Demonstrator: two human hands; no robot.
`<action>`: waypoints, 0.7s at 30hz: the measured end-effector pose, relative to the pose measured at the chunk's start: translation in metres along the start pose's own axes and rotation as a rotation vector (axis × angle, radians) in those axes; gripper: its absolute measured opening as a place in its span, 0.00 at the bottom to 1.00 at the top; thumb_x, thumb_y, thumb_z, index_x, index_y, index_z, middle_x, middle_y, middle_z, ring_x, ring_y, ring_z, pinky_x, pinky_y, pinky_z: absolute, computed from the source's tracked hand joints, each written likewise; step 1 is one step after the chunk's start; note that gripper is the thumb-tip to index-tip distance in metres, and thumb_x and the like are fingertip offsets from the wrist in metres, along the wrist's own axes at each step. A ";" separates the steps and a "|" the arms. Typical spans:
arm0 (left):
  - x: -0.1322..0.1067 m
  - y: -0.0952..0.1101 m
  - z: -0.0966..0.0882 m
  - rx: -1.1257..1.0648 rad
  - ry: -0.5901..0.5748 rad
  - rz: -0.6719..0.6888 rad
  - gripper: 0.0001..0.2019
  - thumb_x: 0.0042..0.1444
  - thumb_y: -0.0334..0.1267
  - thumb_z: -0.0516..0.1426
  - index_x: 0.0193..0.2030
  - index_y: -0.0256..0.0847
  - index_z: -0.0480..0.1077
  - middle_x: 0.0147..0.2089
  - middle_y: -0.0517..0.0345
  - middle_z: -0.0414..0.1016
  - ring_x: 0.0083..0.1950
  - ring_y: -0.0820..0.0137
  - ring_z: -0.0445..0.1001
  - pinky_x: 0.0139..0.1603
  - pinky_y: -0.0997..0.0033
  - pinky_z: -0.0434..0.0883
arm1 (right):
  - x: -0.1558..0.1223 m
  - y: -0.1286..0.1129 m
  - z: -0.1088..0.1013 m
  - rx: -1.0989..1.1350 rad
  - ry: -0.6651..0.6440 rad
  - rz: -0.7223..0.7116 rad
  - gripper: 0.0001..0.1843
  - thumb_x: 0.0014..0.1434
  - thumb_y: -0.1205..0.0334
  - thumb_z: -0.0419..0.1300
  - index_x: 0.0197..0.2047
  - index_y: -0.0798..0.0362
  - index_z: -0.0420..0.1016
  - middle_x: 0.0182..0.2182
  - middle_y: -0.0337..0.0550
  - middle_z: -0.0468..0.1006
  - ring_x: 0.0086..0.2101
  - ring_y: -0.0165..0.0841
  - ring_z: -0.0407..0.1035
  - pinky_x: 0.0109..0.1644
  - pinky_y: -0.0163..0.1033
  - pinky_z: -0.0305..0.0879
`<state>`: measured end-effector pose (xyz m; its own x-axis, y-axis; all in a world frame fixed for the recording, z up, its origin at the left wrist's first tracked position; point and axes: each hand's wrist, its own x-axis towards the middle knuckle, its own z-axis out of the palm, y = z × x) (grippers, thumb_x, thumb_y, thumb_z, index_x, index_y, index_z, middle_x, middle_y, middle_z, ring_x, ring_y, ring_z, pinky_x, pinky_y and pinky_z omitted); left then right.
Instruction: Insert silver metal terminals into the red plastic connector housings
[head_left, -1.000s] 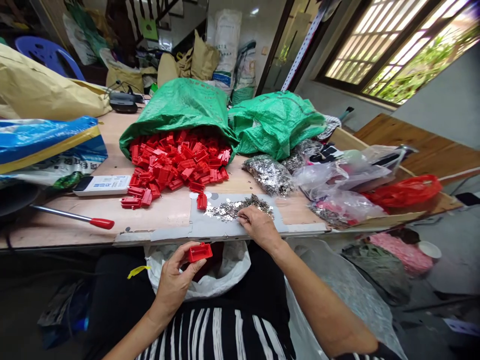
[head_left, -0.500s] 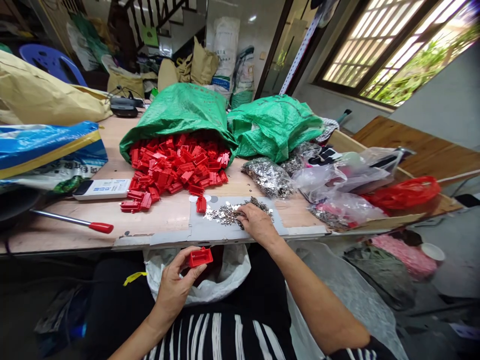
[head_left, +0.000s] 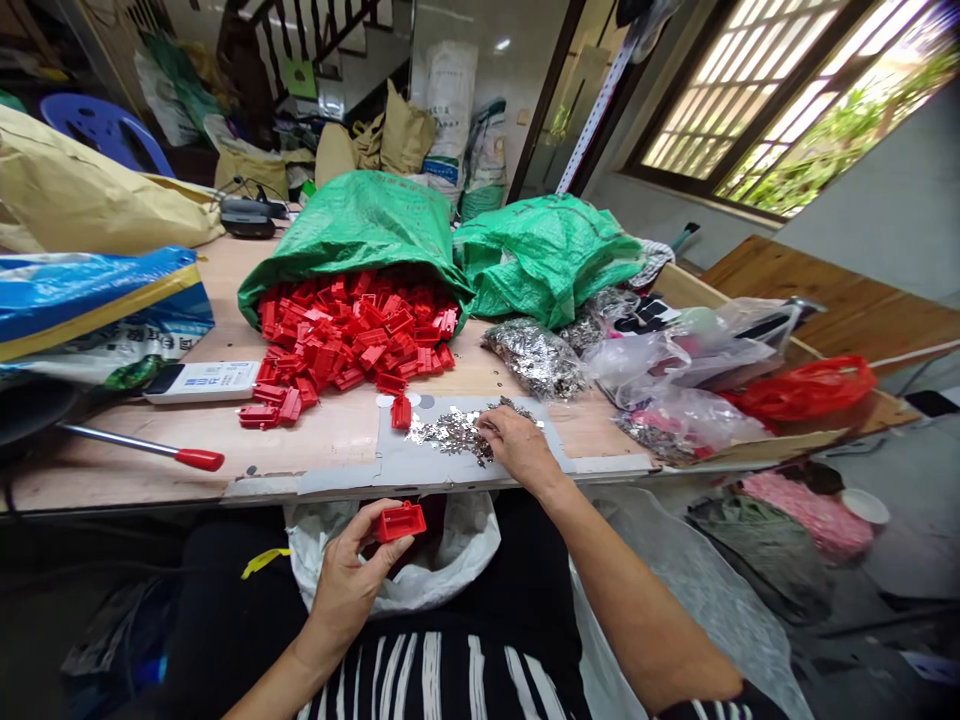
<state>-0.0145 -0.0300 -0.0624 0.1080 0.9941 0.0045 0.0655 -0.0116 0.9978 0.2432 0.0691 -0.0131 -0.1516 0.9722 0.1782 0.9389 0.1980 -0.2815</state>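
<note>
Between thumb and fingers, my left hand (head_left: 351, 570) grips a small red plastic box (head_left: 401, 522), its hollow side facing up toward me. It is held above an open white sack (head_left: 469, 555) at my lap. My right hand (head_left: 520, 445) reaches onto the table, fingertips pinched together in a pile of small shiny metal pieces (head_left: 452, 432). Whether a piece is between those fingertips is hidden. The pile lies on a grey sheet (head_left: 397, 465) at the table's front edge. One loose red plastic part (head_left: 401, 411) rests at the pile's left.
A green sack (head_left: 360, 220) spills many red parts (head_left: 352, 335) onto the table. Right of it lie another green sack (head_left: 547, 250), a clear bag of metal pieces (head_left: 534, 357) and a tray with plastic bags (head_left: 690, 350). A red-tipped lever (head_left: 199, 459) juts in at left.
My right hand's fingers have shifted slightly among the metal pieces. The left hand keeps the red box in nearly the same place. The whole view has moved a little.
</note>
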 end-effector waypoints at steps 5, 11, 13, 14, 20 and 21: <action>0.000 -0.002 0.001 0.021 -0.008 0.004 0.16 0.53 0.42 0.62 0.48 0.42 0.72 0.45 0.54 0.81 0.45 0.63 0.79 0.48 0.66 0.75 | 0.010 -0.009 0.000 -0.090 -0.055 -0.002 0.08 0.62 0.67 0.57 0.43 0.50 0.74 0.40 0.43 0.75 0.41 0.33 0.69 0.45 0.35 0.60; -0.001 -0.002 -0.001 0.018 -0.009 -0.002 0.16 0.53 0.42 0.61 0.48 0.42 0.71 0.45 0.54 0.80 0.44 0.64 0.79 0.48 0.66 0.75 | 0.020 -0.019 -0.001 -0.168 -0.113 0.032 0.06 0.61 0.65 0.56 0.36 0.52 0.75 0.36 0.44 0.75 0.37 0.33 0.69 0.39 0.34 0.59; -0.001 -0.001 -0.001 0.007 -0.007 -0.005 0.16 0.53 0.42 0.61 0.48 0.42 0.71 0.45 0.55 0.80 0.45 0.64 0.79 0.48 0.66 0.75 | 0.021 -0.017 -0.003 -0.140 -0.101 0.028 0.06 0.61 0.66 0.56 0.36 0.52 0.75 0.35 0.43 0.75 0.36 0.33 0.69 0.38 0.34 0.58; -0.001 0.000 -0.001 0.001 -0.003 -0.008 0.16 0.53 0.42 0.62 0.48 0.42 0.71 0.45 0.55 0.80 0.44 0.65 0.79 0.49 0.67 0.75 | 0.020 -0.015 -0.004 -0.108 -0.097 0.025 0.07 0.61 0.66 0.56 0.36 0.52 0.75 0.35 0.42 0.75 0.36 0.32 0.69 0.38 0.34 0.58; 0.003 -0.001 0.000 -0.052 0.017 -0.032 0.16 0.52 0.42 0.62 0.47 0.42 0.71 0.44 0.55 0.81 0.44 0.65 0.79 0.48 0.67 0.76 | 0.012 -0.009 -0.011 0.164 -0.121 -0.032 0.06 0.58 0.67 0.58 0.36 0.51 0.77 0.32 0.39 0.75 0.32 0.30 0.67 0.38 0.33 0.58; 0.003 -0.001 0.000 -0.056 0.017 -0.031 0.16 0.52 0.41 0.62 0.47 0.42 0.71 0.44 0.55 0.81 0.44 0.65 0.79 0.48 0.67 0.75 | 0.010 -0.011 -0.010 0.191 -0.133 -0.061 0.06 0.57 0.68 0.58 0.36 0.51 0.77 0.32 0.39 0.75 0.32 0.29 0.67 0.38 0.33 0.58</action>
<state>-0.0139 -0.0272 -0.0638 0.0895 0.9957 -0.0258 0.0131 0.0247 0.9996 0.2346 0.0757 0.0017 -0.2577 0.9631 0.0782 0.8530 0.2648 -0.4497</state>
